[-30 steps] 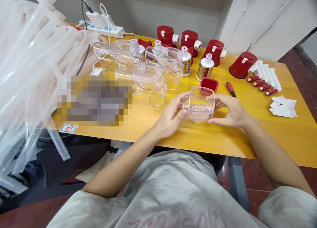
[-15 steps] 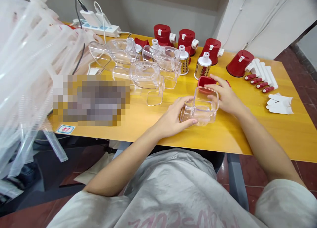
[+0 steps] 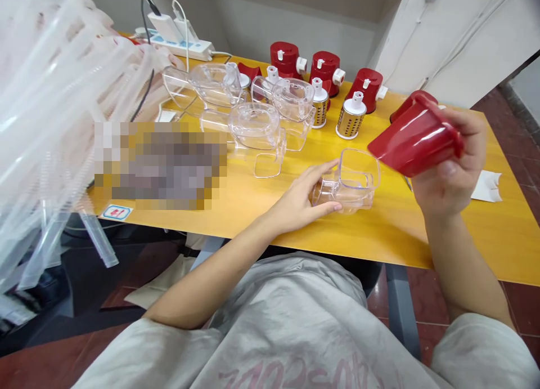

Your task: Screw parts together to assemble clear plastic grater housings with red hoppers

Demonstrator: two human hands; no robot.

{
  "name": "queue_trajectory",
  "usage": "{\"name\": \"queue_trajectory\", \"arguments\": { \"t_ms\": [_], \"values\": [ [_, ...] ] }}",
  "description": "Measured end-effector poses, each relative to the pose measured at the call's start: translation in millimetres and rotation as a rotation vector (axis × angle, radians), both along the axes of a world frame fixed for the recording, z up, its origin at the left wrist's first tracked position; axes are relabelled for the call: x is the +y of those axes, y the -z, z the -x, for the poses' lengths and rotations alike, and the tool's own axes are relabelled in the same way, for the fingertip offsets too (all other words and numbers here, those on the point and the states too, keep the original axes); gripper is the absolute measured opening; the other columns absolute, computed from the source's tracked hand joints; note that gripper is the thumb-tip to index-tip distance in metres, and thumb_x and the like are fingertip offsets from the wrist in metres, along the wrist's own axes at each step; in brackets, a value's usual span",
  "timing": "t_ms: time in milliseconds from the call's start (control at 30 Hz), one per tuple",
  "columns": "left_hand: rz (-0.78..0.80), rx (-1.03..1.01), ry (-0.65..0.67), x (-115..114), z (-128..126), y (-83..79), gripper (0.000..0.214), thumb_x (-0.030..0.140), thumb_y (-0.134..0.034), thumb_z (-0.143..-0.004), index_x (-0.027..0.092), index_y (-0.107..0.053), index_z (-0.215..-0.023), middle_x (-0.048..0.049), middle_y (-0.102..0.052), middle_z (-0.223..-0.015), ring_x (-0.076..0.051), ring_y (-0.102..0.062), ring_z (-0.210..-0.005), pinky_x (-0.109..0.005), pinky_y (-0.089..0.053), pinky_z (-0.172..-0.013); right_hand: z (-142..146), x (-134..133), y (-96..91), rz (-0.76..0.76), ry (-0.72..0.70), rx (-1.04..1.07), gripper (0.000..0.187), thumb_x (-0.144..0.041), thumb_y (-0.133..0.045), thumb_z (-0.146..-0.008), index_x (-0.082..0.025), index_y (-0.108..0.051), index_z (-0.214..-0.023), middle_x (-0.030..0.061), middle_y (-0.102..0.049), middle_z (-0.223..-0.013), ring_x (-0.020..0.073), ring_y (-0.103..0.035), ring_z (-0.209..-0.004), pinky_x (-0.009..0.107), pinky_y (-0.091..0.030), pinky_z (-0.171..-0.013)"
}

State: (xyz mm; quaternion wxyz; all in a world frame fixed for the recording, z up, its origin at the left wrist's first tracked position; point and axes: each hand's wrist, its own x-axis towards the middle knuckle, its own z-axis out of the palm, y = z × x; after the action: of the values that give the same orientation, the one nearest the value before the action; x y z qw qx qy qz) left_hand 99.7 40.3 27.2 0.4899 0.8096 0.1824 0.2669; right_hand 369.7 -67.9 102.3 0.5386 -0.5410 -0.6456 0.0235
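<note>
My left hand (image 3: 310, 200) is closed around one side of a clear plastic grater housing (image 3: 354, 197) lying on the table, its square-rimmed chute facing up. Raised above the tabletop, my right hand (image 3: 453, 169) grips a red food pusher (image 3: 417, 135) by its wide flanged end. The pusher's slanted end points left towards the housing without touching it. More clear grater housings (image 3: 255, 124) stand to the left. Grater drums with white hubs (image 3: 351, 119) are behind, and red grater bases (image 3: 368, 90) form a row at the back.
On the left a large heap of clear plastic bags (image 3: 54, 96) hangs over the table edge. Behind it sits a power strip (image 3: 185, 45) with chargers and cables. A blurred-out patch covers the left table area. White flat pieces (image 3: 487, 186) lie at right, partly behind my right hand.
My right hand has lifted the red pusher off the table and brought it up to the right. My left hand stays on the clear housing. The view has shifted slightly.
</note>
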Motion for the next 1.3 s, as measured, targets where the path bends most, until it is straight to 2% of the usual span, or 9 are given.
{"name": "queue_trajectory", "arguments": {
  "t_ms": [100, 200, 333, 400, 567, 867, 1033, 1133, 1300],
  "values": [
    [0.02, -0.016, 0.11, 0.7, 0.4, 2.8, 0.1, 0.062, -0.085, -0.106, 0.034, -0.04, -0.191, -0.013, -0.039, -0.2, -0.041, -0.038, -0.188, -0.062, -0.024, -0.159, 17.7, -12.1, -6.3, 0.038, -0.133, -0.013, 0.075, -0.075, -0.038, -0.103, -0.019, -0.051, -0.152, 0.0031, -0.04, -0.18, 0.0111, -0.047, -0.18, 0.034, -0.056, -0.158],
    [0.053, -0.014, 0.148, -1.5, 0.3, 2.5, 0.095, 0.059, -0.089, -0.103, 0.035, -0.049, -0.186, -0.0125, -0.044, -0.198, -0.043, -0.04, -0.187, -0.065, -0.027, -0.158, 20.9, -14.6, -6.5, 0.079, -0.218, -0.009, 0.068, -0.067, -0.037, -0.107, -0.011, -0.07, -0.125, -0.0015, -0.047, -0.175, 0.0046, -0.062, -0.162, 0.026, -0.061, -0.149],
    [0.087, -0.016, 0.155, -3.9, -0.5, -1.8, 0.092, 0.059, -0.091, -0.101, 0.035, -0.055, -0.183, -0.0135, -0.052, -0.193, -0.044, -0.046, -0.184, -0.067, -0.028, -0.157, 12.5, -8.2, -6.5, 0.119, -0.245, 0.005, 0.096, -0.084, -0.029, -0.106, 0.003, -0.061, -0.082, 0.0039, -0.059, -0.163, 0.0028, -0.07, -0.14, 0.024, -0.069, -0.131],
    [0.084, 0.006, 0.157, -4.0, -0.7, -3.9, 0.093, 0.06, -0.09, -0.101, 0.035, -0.055, -0.183, -0.0138, -0.052, -0.193, -0.045, -0.046, -0.183, -0.069, -0.025, -0.157, 10.3, -5.5, -8.1, 0.109, -0.221, 0.012, 0.104, -0.091, -0.026, -0.105, 0.004, -0.056, -0.073, 0.0053, -0.062, -0.159, 0.003, -0.071, -0.137, 0.025, -0.069, -0.127],
    [0.067, 0.062, 0.181, -3.7, 0.3, -7.2, 0.096, 0.063, -0.087, -0.102, 0.037, -0.049, -0.186, -0.0144, -0.053, -0.192, -0.047, -0.052, -0.178, -0.074, -0.021, -0.156, 15.2, -3.0, -15.0, 0.067, -0.173, 0.034, 0.099, -0.085, -0.028, -0.105, 0.003, -0.043, -0.061, 0.0035, -0.068, -0.149, 0.0011, -0.072, -0.127, 0.024, -0.07, -0.12],
    [0.089, 0.068, 0.254, -2.8, 4.0, -2.1, 0.097, 0.061, -0.086, -0.104, 0.037, -0.045, -0.188, -0.0127, -0.044, -0.198, -0.047, -0.042, -0.185, -0.073, -0.024, -0.156, 8.3, -1.7, -32.7, -0.031, -0.357, -0.139, 0.093, -0.071, -0.03, -0.113, 0.001, -0.054, -0.058, 0.0019, -0.07, -0.14, -0.0028, -0.074, -0.109, 0.022, -0.065, -0.103],
    [0.087, 0.048, 0.337, -5.4, 6.0, -6.8, 0.085, 0.058, -0.079, -0.11, 0.034, -0.05, -0.186, -0.0118, -0.049, -0.195, -0.041, -0.039, -0.189, -0.066, -0.026, -0.158, 8.9, -11.2, -41.0, -0.074, -0.486, -0.351, 0.064, -0.036, -0.032, -0.112, -0.003, -0.068, -0.071, -0.0035, -0.062, -0.156, -0.0053, -0.073, -0.139, 0.019, -0.067, -0.127],
    [0.047, 0.033, 0.371, -6.1, 5.6, -9.1, 0.079, 0.057, -0.075, -0.113, 0.034, -0.051, -0.185, -0.0115, -0.052, -0.193, -0.04, -0.041, -0.188, -0.065, -0.029, -0.158, 8.8, -16.2, -42.5, -0.038, -0.518, -0.425, 0.045, -0.019, -0.037, -0.105, -0.007, -0.078, -0.092, -0.0039, -0.055, -0.165, -0.0058, -0.066, -0.158, 0.015, -0.063, -0.144],
    [-0.024, 0.012, 0.3, -1.2, 1.7, 3.7, 0.1, 0.062, -0.083, -0.107, 0.034, -0.036, -0.191, -0.0163, -0.041, -0.198, -0.043, -0.044, -0.184, -0.068, -0.035, -0.155, -3.1, -15.3, -30.7, 0.052, -0.548, -0.377, 0.044, -0.013, -0.042, -0.106, -0.008, -0.084, -0.115, 0.0034, -0.061, -0.158, -0.006, -0.062, -0.165, 0.012, -0.063, -0.146]
  ]
}}
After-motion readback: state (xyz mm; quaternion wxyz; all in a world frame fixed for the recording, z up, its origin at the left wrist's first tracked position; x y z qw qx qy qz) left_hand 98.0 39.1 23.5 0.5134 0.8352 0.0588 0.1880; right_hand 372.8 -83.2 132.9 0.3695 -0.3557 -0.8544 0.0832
